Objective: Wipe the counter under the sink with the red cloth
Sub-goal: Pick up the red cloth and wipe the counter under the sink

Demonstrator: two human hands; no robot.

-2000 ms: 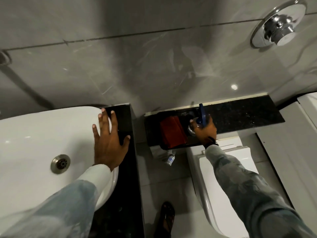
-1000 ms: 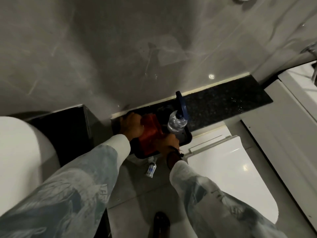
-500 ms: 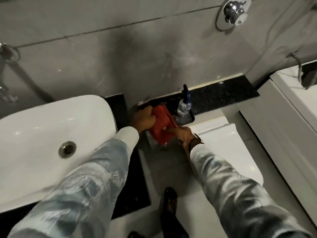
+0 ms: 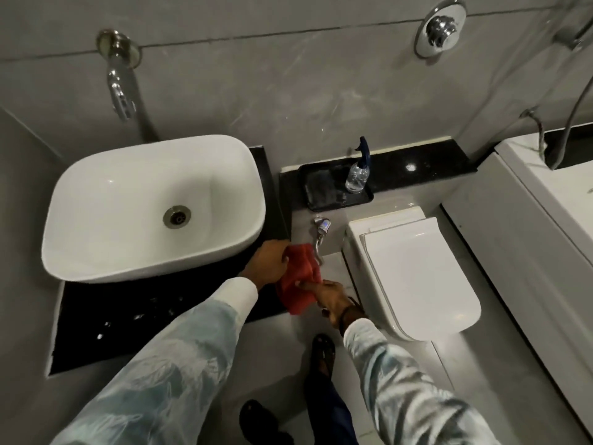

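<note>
The red cloth hangs bunched between both hands, just off the right front corner of the black counter. My left hand grips its upper left part, right by the rim of the white basin that sits on that counter. My right hand pinches the cloth's lower right edge, above the floor beside the toilet. Part of the cloth is covered by my fingers.
A black tray with a clear spray bottle rests on the dark ledge behind the white toilet. A small valve sticks out of the wall below the tray. A tap is mounted on the wall above the basin. A bathtub edge runs along the right.
Both hands lifted the red cloth off the black tray and carried it back toward the counter's right front corner. The spray bottle stays on the tray.
</note>
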